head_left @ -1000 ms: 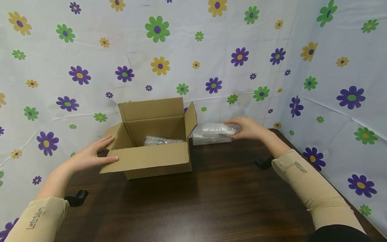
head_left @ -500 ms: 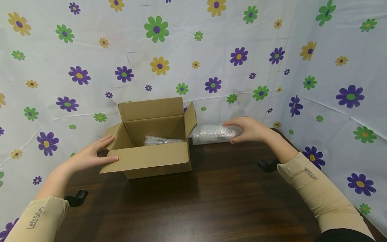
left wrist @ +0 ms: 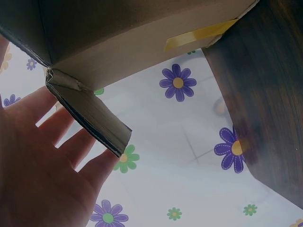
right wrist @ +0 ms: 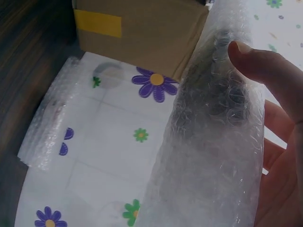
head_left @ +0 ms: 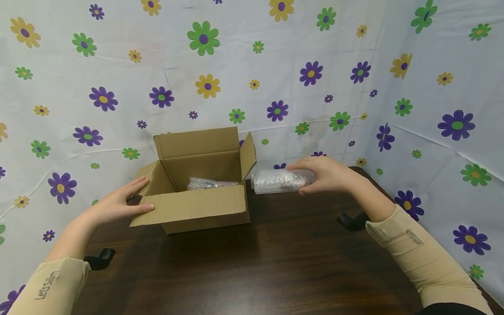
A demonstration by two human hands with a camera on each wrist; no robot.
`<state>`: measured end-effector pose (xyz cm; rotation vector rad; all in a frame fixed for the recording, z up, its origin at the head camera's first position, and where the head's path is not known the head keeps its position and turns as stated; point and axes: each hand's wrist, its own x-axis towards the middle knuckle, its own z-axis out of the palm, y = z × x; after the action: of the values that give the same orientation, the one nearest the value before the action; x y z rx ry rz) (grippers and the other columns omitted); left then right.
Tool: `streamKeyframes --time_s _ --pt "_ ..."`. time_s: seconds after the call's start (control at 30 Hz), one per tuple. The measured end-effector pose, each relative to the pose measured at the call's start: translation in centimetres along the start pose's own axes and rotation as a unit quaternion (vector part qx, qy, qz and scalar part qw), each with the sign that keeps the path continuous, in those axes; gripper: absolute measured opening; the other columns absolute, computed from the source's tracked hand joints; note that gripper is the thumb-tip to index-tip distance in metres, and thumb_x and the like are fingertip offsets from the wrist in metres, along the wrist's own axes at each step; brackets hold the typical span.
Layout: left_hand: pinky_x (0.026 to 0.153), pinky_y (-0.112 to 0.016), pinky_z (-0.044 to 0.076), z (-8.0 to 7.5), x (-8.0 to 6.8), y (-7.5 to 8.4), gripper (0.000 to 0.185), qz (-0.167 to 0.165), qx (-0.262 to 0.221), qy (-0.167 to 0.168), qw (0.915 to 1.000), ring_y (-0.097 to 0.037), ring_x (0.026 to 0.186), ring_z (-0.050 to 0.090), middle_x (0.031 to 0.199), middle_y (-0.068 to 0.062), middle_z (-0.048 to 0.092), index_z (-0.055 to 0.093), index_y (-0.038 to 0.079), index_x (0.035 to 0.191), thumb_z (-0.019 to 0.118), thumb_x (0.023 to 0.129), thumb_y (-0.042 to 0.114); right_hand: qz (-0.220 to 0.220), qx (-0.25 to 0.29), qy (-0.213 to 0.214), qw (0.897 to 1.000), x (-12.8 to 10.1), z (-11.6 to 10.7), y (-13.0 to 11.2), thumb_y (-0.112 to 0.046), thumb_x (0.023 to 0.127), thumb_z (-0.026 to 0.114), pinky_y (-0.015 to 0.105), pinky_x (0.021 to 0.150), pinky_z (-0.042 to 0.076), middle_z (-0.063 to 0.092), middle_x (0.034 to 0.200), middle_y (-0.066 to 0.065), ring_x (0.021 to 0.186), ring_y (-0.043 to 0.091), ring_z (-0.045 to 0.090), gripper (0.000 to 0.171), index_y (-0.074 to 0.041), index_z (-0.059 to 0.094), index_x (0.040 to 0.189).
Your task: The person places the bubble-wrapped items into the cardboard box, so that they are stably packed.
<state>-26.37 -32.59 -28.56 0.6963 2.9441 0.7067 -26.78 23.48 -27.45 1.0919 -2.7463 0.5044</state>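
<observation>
Bubble wrap forms the bundle that the right hand grips, thumb on top and fingers curled underneath. The bundle is roll-shaped, with its long axis running left to right, roughly level with the desk. It is held just above the desk, just beside the raised right flap of the cardboard box, and its left end points at that flap. The box opening lies to the left of the bundle and slightly nearer the left hand's side.

In the right wrist view, the thumb presses on the wrap, and a second, flat piece of bubble wrap lies below beside the box corner. What the bundle contains cannot be determined; only a dark shape shows through.

The right forearm reaches forward and inward from the right edge of the desk, wrist roughly straight. The left hand rests on the left side of the box, fingers extended and slightly apart, thumb along the folded-down front flap. The left wrist view shows the fingers flat behind a side flap, not curled round it.

1 wrapped item already lies inside the box. The right hand is the nearer hand to the bundle; the left hand is nearer to the box.
</observation>
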Motion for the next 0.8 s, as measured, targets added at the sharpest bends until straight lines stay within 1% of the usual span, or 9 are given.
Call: streamKeyframes --time_s 0.23,0.47,0.67,0.8 --pt "0.1 -0.074 0.018 0.0 0.0 0.0 0.09 -0.001 0.001 0.0 1.0 -0.051 0.14 0.011 0.157 -0.025 0.015 0.021 0.003 0.154 0.07 0.088 0.038 -0.034 -0.016 0.004 0.999 -0.4 -0.6 -1.2 -0.031 0.078 0.082 0.05 0.099 0.044 0.059 0.133 0.007 0.123 0.028 0.053 0.064 -0.016 0.059 0.136" --pt "0.099 -0.075 0.018 0.0 0.0 0.0 0.09 -0.002 0.003 -0.001 1.0 -0.052 0.14 0.012 0.157 -0.026 0.015 0.021 0.003 0.154 0.07 0.088 0.039 -0.058 -0.023 0.012 0.998 -0.6 -1.1 -2.8 -0.033 0.078 0.082 0.049 0.096 0.047 0.06 0.132 0.005 0.12 0.027 0.056 0.063 -0.017 0.06 0.134" --pt "0.1 -0.075 0.018 0.0 -0.1 0.0 0.09 -0.003 0.002 -0.001 1.0 -0.052 0.14 0.011 0.157 -0.026 0.015 0.021 0.002 0.154 0.07 0.087 0.039 -0.084 -0.036 0.015 0.996 -0.4 -1.3 -4.3 -0.036 0.079 0.081 0.049 0.096 0.046 0.061 0.131 0.003 0.12 0.024 0.056 0.063 -0.018 0.059 0.135" --pt "0.099 -0.075 0.018 0.0 0.0 0.1 0.09 -0.002 0.004 0.0 1.0 -0.052 0.14 0.011 0.157 -0.026 0.015 0.021 0.003 0.154 0.07 0.088 0.039 -0.107 -0.044 0.025 0.993 -0.3 -1.3 -5.1 -0.039 0.079 0.08 0.049 0.095 0.045 0.061 0.13 0.001 0.119 0.022 0.056 0.063 -0.019 0.059 0.135"
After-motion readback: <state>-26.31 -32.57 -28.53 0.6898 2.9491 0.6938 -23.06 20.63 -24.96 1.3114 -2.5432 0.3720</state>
